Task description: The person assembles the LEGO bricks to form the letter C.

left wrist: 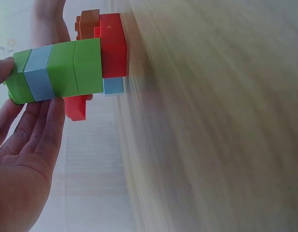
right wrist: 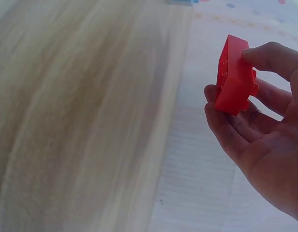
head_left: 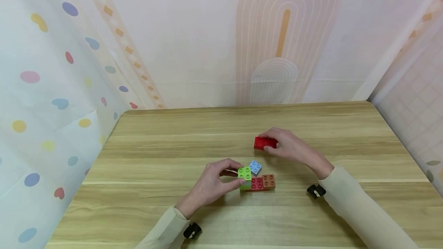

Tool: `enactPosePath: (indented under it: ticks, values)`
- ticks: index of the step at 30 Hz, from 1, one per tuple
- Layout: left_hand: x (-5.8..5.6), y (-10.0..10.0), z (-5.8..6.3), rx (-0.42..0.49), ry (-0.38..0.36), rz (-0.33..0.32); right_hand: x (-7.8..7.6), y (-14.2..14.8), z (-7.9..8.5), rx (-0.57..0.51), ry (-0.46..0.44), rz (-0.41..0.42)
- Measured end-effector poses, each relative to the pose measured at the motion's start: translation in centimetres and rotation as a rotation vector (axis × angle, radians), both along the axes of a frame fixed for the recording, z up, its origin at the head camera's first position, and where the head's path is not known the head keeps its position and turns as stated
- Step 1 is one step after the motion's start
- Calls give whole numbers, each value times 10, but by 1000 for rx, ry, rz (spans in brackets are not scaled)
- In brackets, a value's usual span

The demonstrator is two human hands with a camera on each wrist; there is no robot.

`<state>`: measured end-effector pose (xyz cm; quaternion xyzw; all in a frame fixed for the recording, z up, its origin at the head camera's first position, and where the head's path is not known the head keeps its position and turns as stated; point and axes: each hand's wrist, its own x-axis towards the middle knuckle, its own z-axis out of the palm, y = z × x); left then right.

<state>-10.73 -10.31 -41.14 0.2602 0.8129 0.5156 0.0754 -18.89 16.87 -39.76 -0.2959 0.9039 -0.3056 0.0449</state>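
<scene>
- Holding a loose red brick (head_left: 260, 143) in the right hand (head_left: 290, 145), up off the bench (head_left: 166, 133) and farther from the person than all the other bricks
- Pinched, as seen from the right wrist, between a thumb on one face and curled fingers (right wrist: 226, 133) on the opposite side, parted only by the width of the brick
- Tilted in that grip, studs towards the palm, hollow underside partly in sight
- Pinching the upper part of a tower (left wrist: 54, 71) in the left hand (head_left: 212, 183), thumb on the near side, fingers bent round the far side, spread just as wide as the block between
- Stacked in the tower, from the top down: a green brick (left wrist: 18, 79), a blue-grey brick (left wrist: 38, 72), two more green bricks (left wrist: 67, 70)
- Standing upright on the left end of a long red base (left wrist: 113, 46), down on the bench
- Set on the right end of the same base: a brown brick (head_left: 268, 180), with bare red studs between it and the tower
- Lying just behind the base, turned at an angle: a light blue brick (head_left: 255, 167); impossible to tell whether touching the tower or not
- Beside each cuff of the beige sleeves (head_left: 360, 206): a small black device (head_left: 316, 191)
- Hanging beyond the bench: a pale cloth (head_left: 194, 41) with an arch pattern, coloured spots at the left
</scene>
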Motion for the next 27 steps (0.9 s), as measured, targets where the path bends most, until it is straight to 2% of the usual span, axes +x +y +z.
enactPosePath:
  ticks: [8,16,27]
  values:
    - [0,-1,-2,9,23,-11,10,-1,8,-45,14,9]
    - [0,-2,-1,13,9,-12,22,-2,13,-81,-5,5]
    - [0,-2,-1,26,1,-16,36,-3,21,-98,29,36]
